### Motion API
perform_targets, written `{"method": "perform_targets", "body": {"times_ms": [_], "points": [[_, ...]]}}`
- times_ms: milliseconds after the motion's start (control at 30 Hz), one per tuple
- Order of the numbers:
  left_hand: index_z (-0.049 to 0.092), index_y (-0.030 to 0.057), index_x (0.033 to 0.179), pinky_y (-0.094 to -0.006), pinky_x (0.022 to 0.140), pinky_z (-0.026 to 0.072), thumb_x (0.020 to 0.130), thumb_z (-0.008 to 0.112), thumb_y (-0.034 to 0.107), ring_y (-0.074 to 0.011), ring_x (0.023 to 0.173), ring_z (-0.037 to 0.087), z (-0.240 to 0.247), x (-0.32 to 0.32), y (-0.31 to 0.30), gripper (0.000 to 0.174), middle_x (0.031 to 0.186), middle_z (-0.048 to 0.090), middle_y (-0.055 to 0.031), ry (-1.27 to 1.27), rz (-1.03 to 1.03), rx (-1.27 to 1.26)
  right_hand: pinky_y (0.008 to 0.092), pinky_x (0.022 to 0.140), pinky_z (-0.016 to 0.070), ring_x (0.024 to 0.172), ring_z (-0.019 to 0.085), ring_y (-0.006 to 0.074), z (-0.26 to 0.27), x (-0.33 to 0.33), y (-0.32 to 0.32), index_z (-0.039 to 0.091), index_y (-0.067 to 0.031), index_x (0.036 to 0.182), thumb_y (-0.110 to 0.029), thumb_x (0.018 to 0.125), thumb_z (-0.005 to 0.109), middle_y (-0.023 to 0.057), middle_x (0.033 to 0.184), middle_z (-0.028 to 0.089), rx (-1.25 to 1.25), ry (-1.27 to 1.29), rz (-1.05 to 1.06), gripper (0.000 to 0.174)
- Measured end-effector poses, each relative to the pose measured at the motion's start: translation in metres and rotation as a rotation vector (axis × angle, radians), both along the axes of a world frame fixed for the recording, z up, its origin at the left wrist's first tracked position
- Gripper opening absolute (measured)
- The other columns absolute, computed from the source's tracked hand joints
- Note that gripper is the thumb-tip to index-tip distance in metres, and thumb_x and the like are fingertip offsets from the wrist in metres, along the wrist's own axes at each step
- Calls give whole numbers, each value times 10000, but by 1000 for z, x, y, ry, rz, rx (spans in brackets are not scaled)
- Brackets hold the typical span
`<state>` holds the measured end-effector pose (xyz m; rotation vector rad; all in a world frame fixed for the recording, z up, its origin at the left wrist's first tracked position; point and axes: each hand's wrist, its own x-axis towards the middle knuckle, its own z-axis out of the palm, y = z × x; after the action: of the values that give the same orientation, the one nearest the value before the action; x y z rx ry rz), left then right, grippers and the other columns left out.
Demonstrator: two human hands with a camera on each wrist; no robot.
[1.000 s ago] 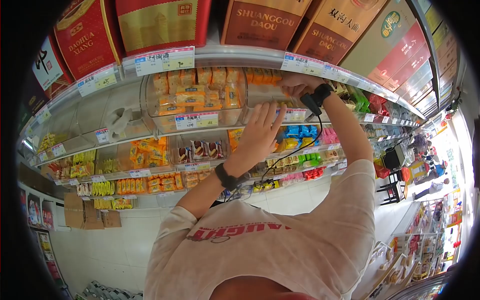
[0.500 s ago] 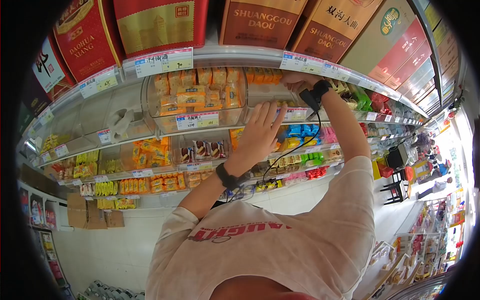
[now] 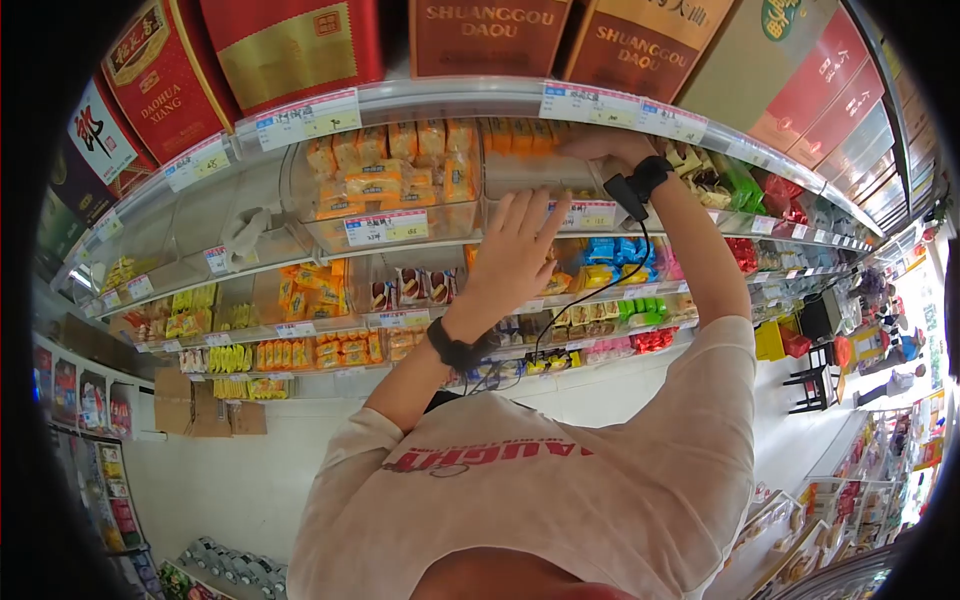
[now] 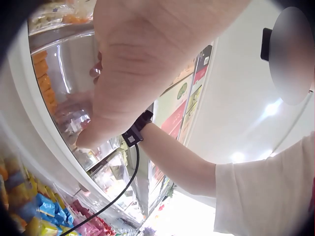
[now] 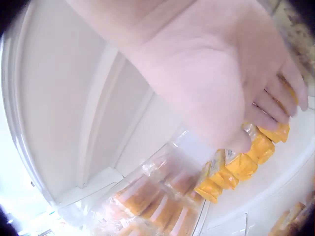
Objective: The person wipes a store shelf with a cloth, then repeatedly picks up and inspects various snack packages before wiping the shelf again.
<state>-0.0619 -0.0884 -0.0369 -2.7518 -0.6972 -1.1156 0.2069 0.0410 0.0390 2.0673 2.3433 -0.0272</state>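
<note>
Into the bin (image 3: 515, 175) now: a row of packets (image 5: 238, 167) is lined up at its back, one end covered by the right hand (image 5: 211, 78), fingers laid straight, slightly parted. At the bin's front, the left hand (image 3: 505, 262) is held with fingers spread, beside a tag (image 3: 588, 214). Left of the bin, cakes (image 3: 380, 185) are heaped; above it, boxes (image 3: 490, 35) are lined up.

Row of oblong orange plastic-wrapped packets (image 3: 515, 134), rear of clear plastic bin (image 3: 522, 180); right hand (image 3: 608, 148) over packets, left hand (image 3: 503, 262) at bin front.
</note>
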Motion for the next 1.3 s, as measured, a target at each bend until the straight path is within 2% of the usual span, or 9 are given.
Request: {"method": "perform_targets", "body": {"times_ms": [33,133,267,333,467,600,767,1033,1300], "points": [[394,68,1560,-528,1181,328,788,813,220,-401,1342,442,1,0,0,892,1417,483,-212,-5,-5,-10,440,1122,412,1296,577,348,15,-12,-5,656,-49,1357,-567,977,519,191,1399,641,-201,-37,-76,656],[411,68,1551,-524,1183,327,795,796,206,-397,1344,439,3,2,-2,860,1422,478,-209,-4,-1,-29,436,1101,436,1275,598,357,3,-8,-21,634,-44,1371,-561,976,533,191,1356,665,65,-71,37,658],[442,71,1533,-519,1181,333,814,787,196,-390,1353,435,5,6,-3,807,1460,461,-204,-31,-7,-62,418,1037,485,1248,604,397,45,-28,-93,620,-7,1346,-473,1053,489,234,1321,657,-112,257,106,565],[472,69,1509,-513,1160,364,816,788,156,-390,1351,443,9,3,-7,767,1491,442,-199,-97,-32,-76,454,985,515,1136,652,407,21,-28,-128,664,-26,1267,-356,1024,574,220,1238,695,320,347,304,420],[652,32,1266,-458,958,516,813,783,55,-370,1135,610,6,-19,-28,472,1286,606,-179,-323,-172,-211,434,934,536,1079,659,408,32,-62,-213,668,-3,1208,-80,924,705,197,1145,707,417,659,485,296],[728,1,953,-372,680,550,864,760,45,-299,751,686,-9,-69,-44,104,831,688,-139,-260,-31,-371,409,888,547,1013,681,380,-14,-74,-255,684,-22,1185,-72,939,709,191,1090,706,-22,987,621,253],[703,-15,942,-331,614,515,930,736,93,-246,684,666,-31,-145,-45,114,825,690,-138,-249,375,-716,398,856,550,983,699,328,-97,-130,-240,685,-19,1169,-85,979,679,164,1066,719,-255,1056,577,201],[708,6,1029,-305,630,536,954,703,83,-210,712,707,-80,-283,-12,107,872,739,-119,-532,504,-593,376,828,556,956,712,280,-124,-265,-189,678,-16,1181,-93,1006,641,152,1051,717,-377,1092,593,195],[710,10,1106,-276,694,532,991,663,104,-145,824,723,-121,-392,0,156,941,770,-79,-858,527,-947,458,936,531,1058,682,372,-199,-453,-47,634,32,1229,-105,939,652,230,1080,704,167,567,572,321]]}}
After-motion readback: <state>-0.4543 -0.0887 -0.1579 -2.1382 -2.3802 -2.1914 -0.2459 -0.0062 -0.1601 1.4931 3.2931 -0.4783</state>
